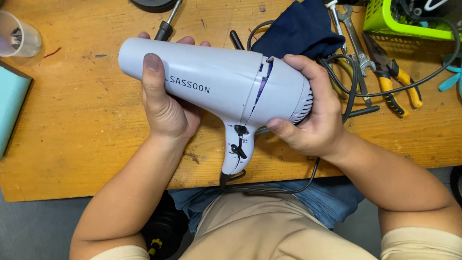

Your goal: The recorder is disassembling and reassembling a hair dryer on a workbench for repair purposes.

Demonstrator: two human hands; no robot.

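A pale lilac-grey hair dryer (216, 79) lies sideways over the wooden workbench (82, 135), nozzle pointing left and handle pointing toward me. My left hand (166, 103) wraps the barrel near the nozzle, thumb on top. My right hand (310, 110) grips the rear end with the vent grille. A seam between the rear cap and the body is parted, showing purple inside. The black cord (288, 185) runs from the handle's bottom over the bench edge.
A dark blue cloth (301, 29) lies behind the dryer. Wrenches (358, 43) and yellow-handled pliers (397, 82) lie at the right, next to a green basket (390, 19). A clear cup (19, 36), a teal box (9, 103) and a screwdriver (166, 24) sit left and back.
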